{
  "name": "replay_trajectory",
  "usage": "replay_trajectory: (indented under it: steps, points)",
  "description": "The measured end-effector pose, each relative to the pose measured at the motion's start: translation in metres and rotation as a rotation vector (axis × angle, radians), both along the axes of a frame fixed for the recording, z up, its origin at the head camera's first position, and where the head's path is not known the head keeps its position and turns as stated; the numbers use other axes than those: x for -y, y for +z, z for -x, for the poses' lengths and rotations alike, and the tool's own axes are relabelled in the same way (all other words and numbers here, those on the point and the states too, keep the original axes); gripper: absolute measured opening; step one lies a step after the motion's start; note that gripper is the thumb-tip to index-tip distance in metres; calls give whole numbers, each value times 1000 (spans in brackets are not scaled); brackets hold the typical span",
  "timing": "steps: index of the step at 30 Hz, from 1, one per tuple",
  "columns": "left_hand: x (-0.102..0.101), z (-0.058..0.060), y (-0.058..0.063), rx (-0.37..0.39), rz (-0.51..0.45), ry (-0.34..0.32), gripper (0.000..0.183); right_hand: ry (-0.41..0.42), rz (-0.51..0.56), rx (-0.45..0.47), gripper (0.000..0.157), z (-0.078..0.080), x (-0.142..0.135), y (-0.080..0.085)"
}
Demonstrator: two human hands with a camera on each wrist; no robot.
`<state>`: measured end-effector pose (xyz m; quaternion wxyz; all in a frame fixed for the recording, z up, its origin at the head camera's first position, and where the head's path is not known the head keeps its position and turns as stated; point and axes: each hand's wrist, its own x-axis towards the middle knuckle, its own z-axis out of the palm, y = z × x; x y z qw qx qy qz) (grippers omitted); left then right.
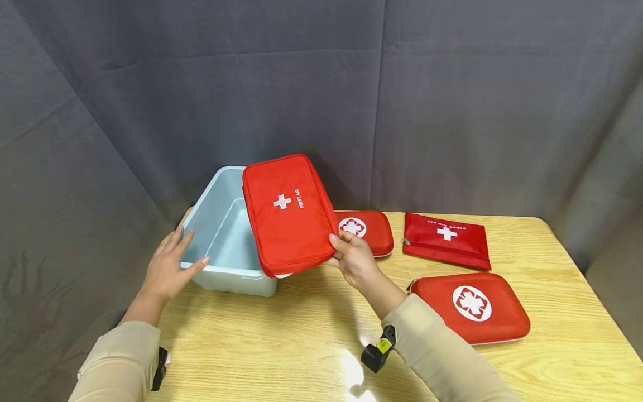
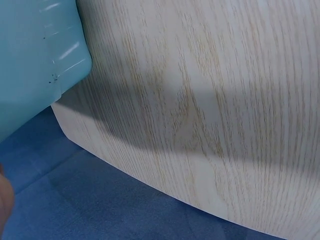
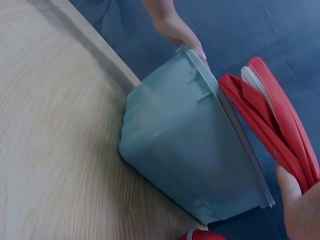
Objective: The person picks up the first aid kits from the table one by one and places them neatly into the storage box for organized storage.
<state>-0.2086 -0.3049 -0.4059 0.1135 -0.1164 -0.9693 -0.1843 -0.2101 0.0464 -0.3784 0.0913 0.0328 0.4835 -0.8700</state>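
A flat red first aid pouch (image 1: 296, 234) with a white cross is pinched at its lower right corner by my right hand (image 1: 358, 259). The pouch is tilted and hangs over the right rim of a light blue plastic bin (image 1: 236, 271). In the right wrist view the pouch (image 3: 285, 125) shows its layered edge just above the bin (image 3: 170, 135). My left hand (image 1: 168, 268) is at the bin's left front rim, fingers spread and thumb out over the rim. Only a sliver of that hand (image 2: 4, 197) enters the left wrist view.
On the wooden table (image 1: 251, 346), a red hard case (image 1: 377, 234) lies right of the bin, partly behind the pouch. Further right are a flat red zip pouch (image 1: 427, 231) and a larger red case (image 1: 437, 296). A grey curtain (image 1: 301, 100) hangs behind.
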Motion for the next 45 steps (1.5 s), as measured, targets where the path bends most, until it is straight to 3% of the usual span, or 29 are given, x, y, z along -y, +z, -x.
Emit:
replay_trajectory:
  steps: [19, 31, 45]
  points:
    - [-1, -1, 6, 41, -10, 7, 75, -103, 1, 57, 4, 8, 38, 10]
    - [-2, 1, 4, 28, -8, 2, 75, -171, -22, 128, 4, 15, 59, 12]
    - [-6, 0, 6, 47, -14, 3, 76, -148, -138, 165, 22, 18, 83, 17]
